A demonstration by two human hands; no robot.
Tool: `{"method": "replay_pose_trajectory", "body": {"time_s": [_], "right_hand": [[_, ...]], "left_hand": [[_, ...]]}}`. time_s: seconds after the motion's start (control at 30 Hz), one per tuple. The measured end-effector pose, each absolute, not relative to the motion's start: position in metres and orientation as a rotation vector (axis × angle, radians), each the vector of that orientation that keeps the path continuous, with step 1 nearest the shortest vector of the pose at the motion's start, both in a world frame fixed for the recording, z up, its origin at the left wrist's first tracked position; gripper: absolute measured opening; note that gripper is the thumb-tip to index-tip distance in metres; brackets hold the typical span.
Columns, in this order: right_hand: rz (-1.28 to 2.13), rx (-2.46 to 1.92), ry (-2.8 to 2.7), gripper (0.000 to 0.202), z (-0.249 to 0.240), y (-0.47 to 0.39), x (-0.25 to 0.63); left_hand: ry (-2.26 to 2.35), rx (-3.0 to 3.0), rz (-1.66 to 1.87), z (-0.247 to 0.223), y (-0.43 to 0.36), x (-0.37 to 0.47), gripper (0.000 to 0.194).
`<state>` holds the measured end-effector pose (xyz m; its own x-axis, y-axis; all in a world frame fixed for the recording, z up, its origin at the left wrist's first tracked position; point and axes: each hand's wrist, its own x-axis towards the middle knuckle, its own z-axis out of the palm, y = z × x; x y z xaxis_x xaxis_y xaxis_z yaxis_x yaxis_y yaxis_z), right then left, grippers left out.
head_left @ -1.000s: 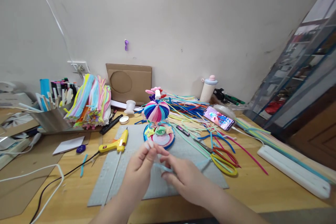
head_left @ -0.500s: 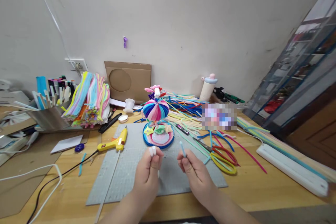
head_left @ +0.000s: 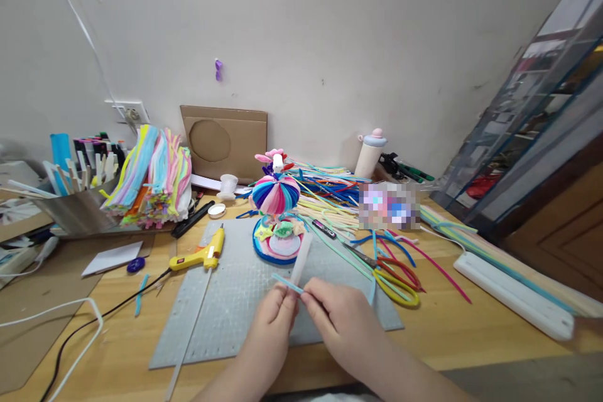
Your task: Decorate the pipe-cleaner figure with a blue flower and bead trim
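Pinching a light-blue strip (head_left: 287, 283) in the right hand (head_left: 336, 309), a pale flat strip (head_left: 302, 256) in the left hand (head_left: 274, 315), crossed above the grey mat (head_left: 235, 301). Probably featherlight and bendy, so best taken near the ends.

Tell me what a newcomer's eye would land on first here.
Probably the striped ornament, at the centre toward the back of the grey mat. In front of it, the left hand holds a white strip and the right hand a light-blue strip. The yellow glue gun stands out at the mat's left edge.
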<state>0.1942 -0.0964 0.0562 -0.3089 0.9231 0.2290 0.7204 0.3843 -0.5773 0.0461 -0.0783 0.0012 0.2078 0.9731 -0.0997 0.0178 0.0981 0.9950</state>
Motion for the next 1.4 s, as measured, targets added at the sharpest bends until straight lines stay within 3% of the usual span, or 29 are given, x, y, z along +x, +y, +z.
{"method": "replay_pose_trajectory", "body": {"time_s": [0.27,0.4,0.47,0.6,0.67,0.77,0.93,1.03,1.17,1.4], "right_hand": [[0.543,-1.505,-2.143,0.027,0.051,-0.093,0.19],[0.739,-1.429,-2.066,0.027,0.05,-0.091,0.19],[1.058,-1.319,-1.941,0.027,0.047,-0.088,0.195],[2.084,-1.057,-1.537,0.03,0.043,-0.07,0.212],[2.308,-1.018,-1.523,0.026,0.048,-0.059,0.218],[2.122,-1.138,-1.925,0.016,0.067,-0.05,0.218],[0.809,-1.294,-2.585,0.013,0.101,-0.07,0.204],[0.434,-1.296,-2.572,0.015,0.1,-0.09,0.199],[0.425,-1.256,-2.423,0.017,0.081,-0.105,0.2],[0.927,-1.138,-2.092,0.021,0.066,-0.106,0.202]], "left_hand": [[1.151,1.277,0.902,0.003,-0.083,0.042,0.041],[1.145,1.247,0.882,0.005,-0.081,0.042,0.047],[1.092,1.172,0.839,0.01,-0.081,0.038,0.048],[0.925,1.277,0.656,0.034,-0.086,0.023,0.049],[0.83,1.573,0.516,0.05,-0.089,0.017,0.047],[0.873,1.993,0.254,0.066,-0.093,0.016,0.036],[1.219,2.049,0.275,0.052,-0.088,0.024,0.035],[1.17,1.762,0.46,0.037,-0.082,0.023,0.034],[1.021,1.205,0.526,0.035,-0.083,0.019,0.041],[0.771,0.784,0.481,0.042,-0.088,0.01,0.038]]}}
